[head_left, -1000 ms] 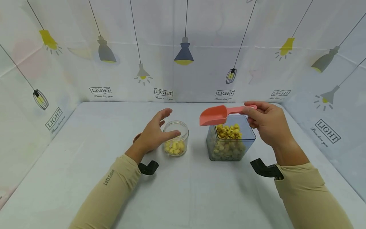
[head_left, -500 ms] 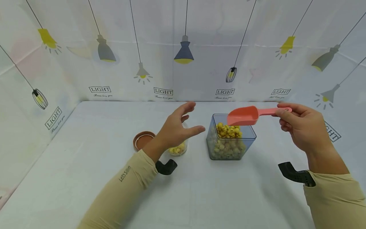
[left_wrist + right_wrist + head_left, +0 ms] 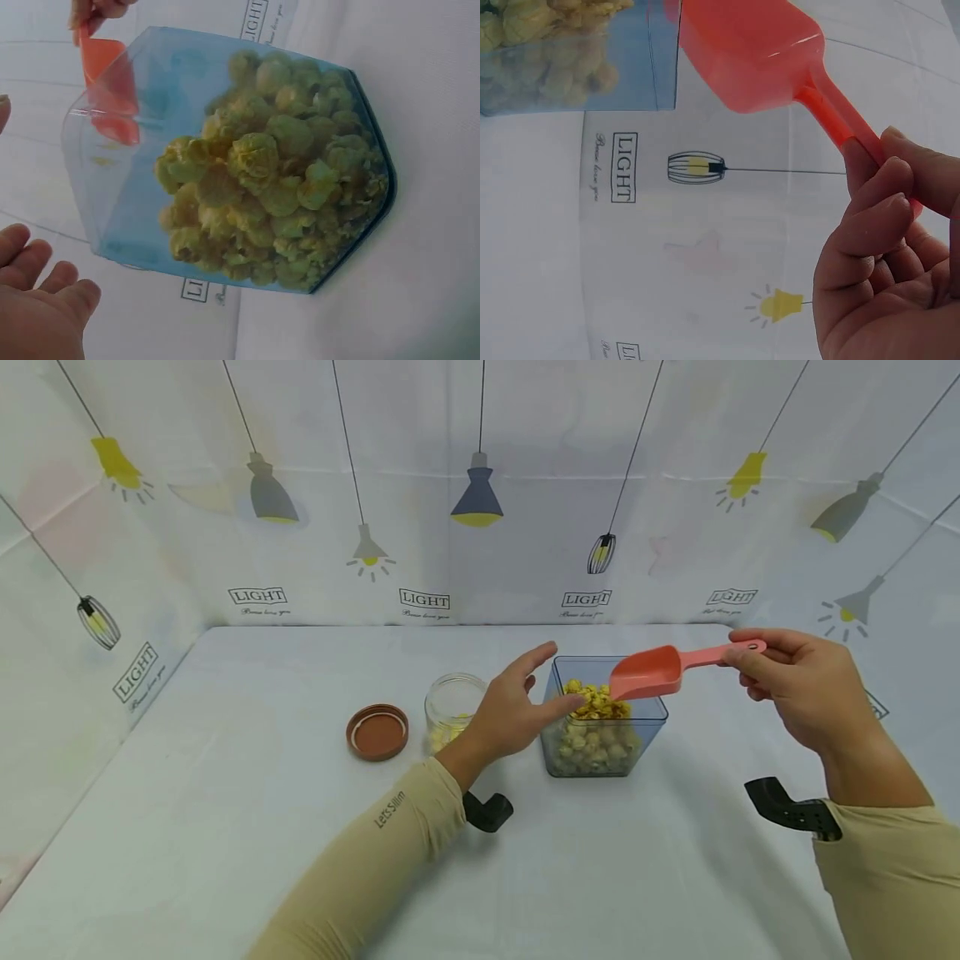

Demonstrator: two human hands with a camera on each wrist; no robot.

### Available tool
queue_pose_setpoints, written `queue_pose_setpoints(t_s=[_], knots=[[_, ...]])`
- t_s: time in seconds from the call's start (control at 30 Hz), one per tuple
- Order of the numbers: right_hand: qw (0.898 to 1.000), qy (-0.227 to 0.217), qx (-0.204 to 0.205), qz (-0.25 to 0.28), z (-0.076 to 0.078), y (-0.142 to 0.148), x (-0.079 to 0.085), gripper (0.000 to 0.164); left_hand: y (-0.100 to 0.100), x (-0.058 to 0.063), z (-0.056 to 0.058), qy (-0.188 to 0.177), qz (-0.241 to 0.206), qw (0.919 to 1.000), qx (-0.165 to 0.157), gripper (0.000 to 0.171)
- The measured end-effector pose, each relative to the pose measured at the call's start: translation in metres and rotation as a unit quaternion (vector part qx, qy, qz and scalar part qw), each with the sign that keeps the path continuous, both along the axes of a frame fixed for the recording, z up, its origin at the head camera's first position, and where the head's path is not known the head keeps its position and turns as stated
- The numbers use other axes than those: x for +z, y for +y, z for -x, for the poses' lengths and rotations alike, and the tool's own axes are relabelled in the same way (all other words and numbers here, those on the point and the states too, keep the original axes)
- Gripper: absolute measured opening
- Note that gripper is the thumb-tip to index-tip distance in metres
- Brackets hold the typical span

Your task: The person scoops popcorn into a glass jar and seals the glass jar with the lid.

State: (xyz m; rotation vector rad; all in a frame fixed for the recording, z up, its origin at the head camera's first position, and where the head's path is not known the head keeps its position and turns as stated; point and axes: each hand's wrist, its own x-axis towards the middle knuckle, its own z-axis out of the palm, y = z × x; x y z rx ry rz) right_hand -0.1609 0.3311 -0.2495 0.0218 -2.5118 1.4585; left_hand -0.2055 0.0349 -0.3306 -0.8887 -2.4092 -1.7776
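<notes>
My right hand (image 3: 802,685) pinches the end of a coral-pink scoop (image 3: 648,674) between thumb and fingers. The scoop's bowl is over the right side of a clear bluish square container (image 3: 652,731), which holds yellow popcorn (image 3: 255,161). My left hand (image 3: 517,702) is at the container's left side, thumb and fingers spread apart with nothing between them. Behind that hand stands a glass jar (image 3: 455,693) without its lid, some yellow popcorn at its bottom, partly hidden by the hand and wrist. In the right wrist view the scoop (image 3: 754,52) looks empty.
A brown round lid (image 3: 377,732) lies inner side up on the white table to the left of the jar. A white cloth backdrop (image 3: 540,560) printed with lamps rises behind the table and along both sides.
My left hand has moved right, from the jar to the container, uncovering the lid. My right hand first carried the scoop to the right, then the scoop tipped slightly downward over the container.
</notes>
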Motion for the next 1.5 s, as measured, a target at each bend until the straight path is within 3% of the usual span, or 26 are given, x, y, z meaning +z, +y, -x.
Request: queue_pose_setpoints(t_s=[0.2,0.43,0.77,1.07,1.27,1.5], knots=[[0.997,-0.012,-0.018,-0.068,0.000,-0.006,0.004,0.042,0.006,-0.007,0.002,-0.009,0.009,0.9999,0.011,0.074],[0.984,-0.025,-0.050,-0.169,0.000,-0.013,0.010,0.052,0.013,-0.013,0.006,-0.020,0.021,0.9996,0.001,0.072],[0.977,-0.018,-0.060,-0.205,-0.004,-0.021,0.014,0.052,0.015,-0.016,0.007,-0.034,0.031,0.9989,-0.007,0.073],[0.958,0.025,-0.042,-0.284,-0.005,-0.039,0.017,0.052,0.014,-0.017,0.008,-0.034,0.042,0.9985,-0.002,0.077],[0.945,0.056,-0.024,-0.321,-0.001,-0.055,0.012,0.043,0.014,-0.018,0.010,-0.034,0.042,0.9985,-0.003,0.078],[0.942,0.076,-0.007,-0.327,0.008,-0.066,0.002,0.039,0.014,-0.017,0.009,-0.037,0.040,0.9985,-0.009,0.076]])
